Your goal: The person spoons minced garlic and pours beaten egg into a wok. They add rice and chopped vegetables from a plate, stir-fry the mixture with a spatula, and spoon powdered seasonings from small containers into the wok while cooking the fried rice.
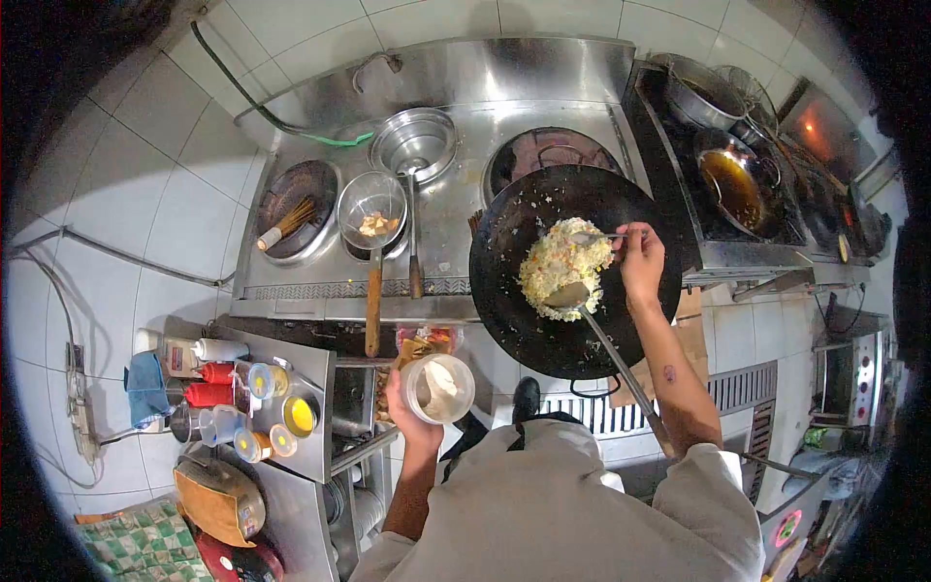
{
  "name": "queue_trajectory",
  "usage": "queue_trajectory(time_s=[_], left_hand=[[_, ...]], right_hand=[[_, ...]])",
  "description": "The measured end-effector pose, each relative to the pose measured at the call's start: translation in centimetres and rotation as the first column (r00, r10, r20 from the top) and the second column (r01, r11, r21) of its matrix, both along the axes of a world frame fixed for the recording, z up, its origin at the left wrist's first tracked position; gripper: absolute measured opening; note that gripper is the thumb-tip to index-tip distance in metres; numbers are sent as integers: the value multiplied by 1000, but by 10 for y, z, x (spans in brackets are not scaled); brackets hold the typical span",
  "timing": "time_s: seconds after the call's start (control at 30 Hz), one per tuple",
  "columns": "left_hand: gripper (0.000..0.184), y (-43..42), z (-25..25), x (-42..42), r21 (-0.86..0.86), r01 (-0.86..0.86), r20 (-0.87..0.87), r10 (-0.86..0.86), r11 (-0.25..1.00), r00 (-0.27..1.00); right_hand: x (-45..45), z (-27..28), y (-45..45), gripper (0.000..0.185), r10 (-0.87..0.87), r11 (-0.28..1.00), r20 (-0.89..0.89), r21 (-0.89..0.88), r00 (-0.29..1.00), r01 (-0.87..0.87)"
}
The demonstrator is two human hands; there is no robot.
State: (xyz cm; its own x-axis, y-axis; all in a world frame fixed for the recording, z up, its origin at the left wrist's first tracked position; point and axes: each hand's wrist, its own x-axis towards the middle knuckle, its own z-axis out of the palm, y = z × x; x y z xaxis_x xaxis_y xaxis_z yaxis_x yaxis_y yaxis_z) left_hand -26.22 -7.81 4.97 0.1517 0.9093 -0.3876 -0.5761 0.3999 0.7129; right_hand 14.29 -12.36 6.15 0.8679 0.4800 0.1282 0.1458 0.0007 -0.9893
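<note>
My left hand is wrapped round a clear plastic tub with pale powder inside, low in front of the stove. Over the big black wok, my right hand grips a small metal spoon, its bowl just above or touching the rice; which, I cannot tell. Fried rice with yellow bits lies heaped in the wok. A long-handled ladle rests with its bowl on the rice, its handle passing under or beside my right forearm.
A strainer with pale pieces and a steel bowl sit on the stove. A brush lies in the left burner pan. Sauce bottles and several small tubs crowd the left counter. At right stands a pot of brown liquid.
</note>
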Motion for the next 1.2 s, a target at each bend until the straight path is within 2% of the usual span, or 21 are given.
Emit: queue_trajectory(time_s=[0.1, 0.17, 0.23, 0.3, 0.37, 0.43, 0.53, 0.6, 0.63, 0.67, 0.7, 0.77, 0.83, 0.9, 0.93, 1.0, 1.13, 1.2], left_hand=[[46, -5, 3, 4, -13, 0, 5, 0, 1000, 1000], [47, -9, 11, 8, 8, 9, -15, -9, 1000, 1000], [47, -10, 14, 12, 30, 25, -34, -24, 999, 999], [47, -9, 13, 15, 32, 10, -49, -8, 999, 999], [48, -9, 15, 16, 53, 38, -22, -37, 998, 999], [48, -10, 19, 17, 71, 62, 1, -62, 996, 998], [49, -11, 35, 26, 75, 84, 33, -87, 994, 996], [49, -11, 41, 29, 56, 92, 27, -93, 994, 995], [49, -7, 30, 27, 14, 49, 53, -50, 999, 997], [48, -5, 23, 25, 19, 39, 56, -40, 999, 998], [48, -3, 21, 23, 24, 27, 58, -28, 999, 998], [48, -1, 26, 25, -20, 29, 71, -28, 999, 997], [48, 0, 34, 27, -7, 52, 73, -51, 999, 996], [48, 1, 37, 29, 33, 102, 64, -104, 994, 993], [49, 1, 40, 31, 61, 117, 60, -121, 991, 991], [48, 1, 48, 35, 30, 129, 68, -131, 991, 989], [49, -2, 54, 38, 20, 139, 15, -139, 990, 990], [50, -3, 53, 38, 18, 156, 8, -156, 988, 988]], right_hand=[[8, 4, -2, 26, -46, 999, 36, -10, 998, 47], [12, 22, -6, 27, -80, 992, 316, -67, 945, 106], [4, 61, -8, 24, -55, 985, 389, -127, 919, 113], [7, 81, -5, 18, -51, 991, 654, -61, 755, 119], [10, 111, -7, 14, -40, 993, 667, -55, 744, 103], [10, 139, -8, 12, -86, 994, 772, 24, 629, 106], [4, 174, -15, 12, -219, 975, 809, 173, 546, 136], [1, 169, -19, 14, -284, 959, 813, 241, 509, 151], [-6, 157, -18, 17, -253, 964, 710, 243, 657, 108], [-15, 144, -20, 18, -95, 974, 533, 223, 841, -32], [-28, 131, -24, 21, 93, 958, 317, 231, 944, -172], [-76, 114, -37, 23, 291, 932, 231, 152, 928, -330], [-135, 116, -53, 25, 509, 855, -31, 136, 860, -501], [-167, 108, -60, 20, 664, 746, 98, -31, 741, -665], [-176, 104, -57, 20, 664, 747, 90, -26, 743, -664], [-188, 97, -50, 14, 655, 708, 453, -86, 606, -701], [-199, 89, -46, 10, 649, 735, 444, -157, 617, -660], [-203, 83, -48, 12, 687, 723, 243, -134, 685, -678]])
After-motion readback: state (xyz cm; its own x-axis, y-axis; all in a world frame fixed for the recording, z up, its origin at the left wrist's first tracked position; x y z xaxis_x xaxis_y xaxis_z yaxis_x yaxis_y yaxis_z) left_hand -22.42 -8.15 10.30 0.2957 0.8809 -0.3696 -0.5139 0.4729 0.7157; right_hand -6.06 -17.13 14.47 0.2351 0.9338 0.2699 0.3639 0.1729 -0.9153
